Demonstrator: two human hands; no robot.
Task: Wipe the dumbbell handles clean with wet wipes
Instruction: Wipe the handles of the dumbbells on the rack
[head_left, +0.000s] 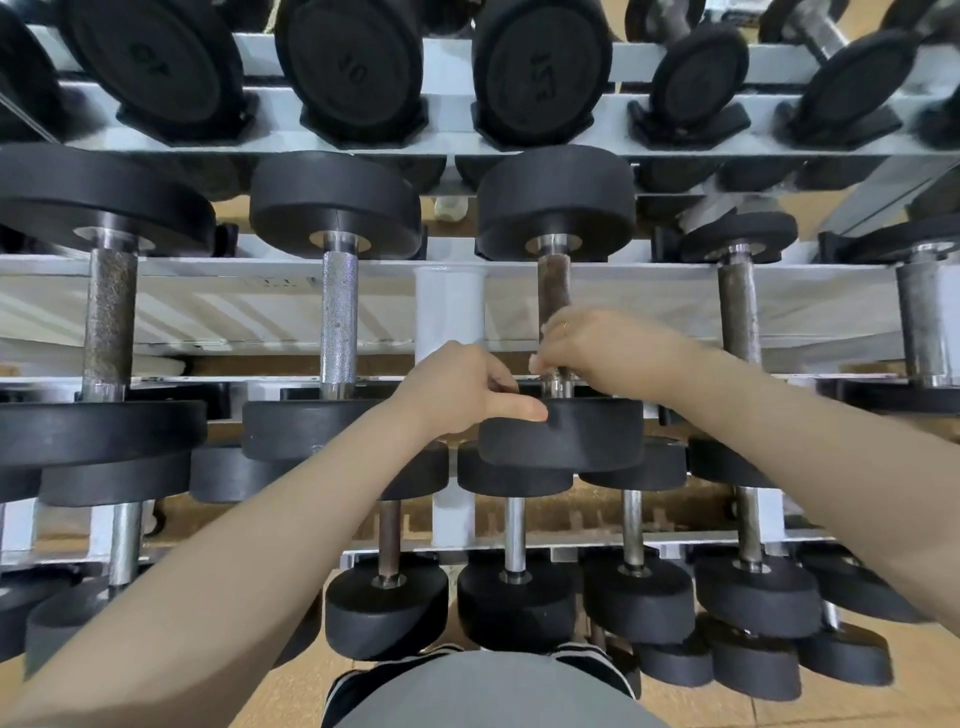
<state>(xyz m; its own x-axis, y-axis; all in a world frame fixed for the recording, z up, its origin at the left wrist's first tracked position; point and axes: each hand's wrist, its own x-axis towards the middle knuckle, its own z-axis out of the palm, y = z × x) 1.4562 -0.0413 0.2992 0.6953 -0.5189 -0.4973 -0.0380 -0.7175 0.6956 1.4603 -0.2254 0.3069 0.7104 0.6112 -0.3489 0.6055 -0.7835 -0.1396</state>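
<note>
The right hand (597, 345) has its grip curled around the lower end of the rusty dumbbell handle (551, 291); a wipe may sit under the fingers, but it is hidden. The left hand (462, 387) pinches the near weight head (561, 434), thumb laid along its top edge. This dumbbell rests on the middle shelf of the white rack (449, 301), between a knurled chrome-handled dumbbell (338, 322) and a smaller one (737, 306).

A white rack (450, 306) – with black cradles (691, 124) on top – stands on a tan tiled floor (810, 712).
</note>
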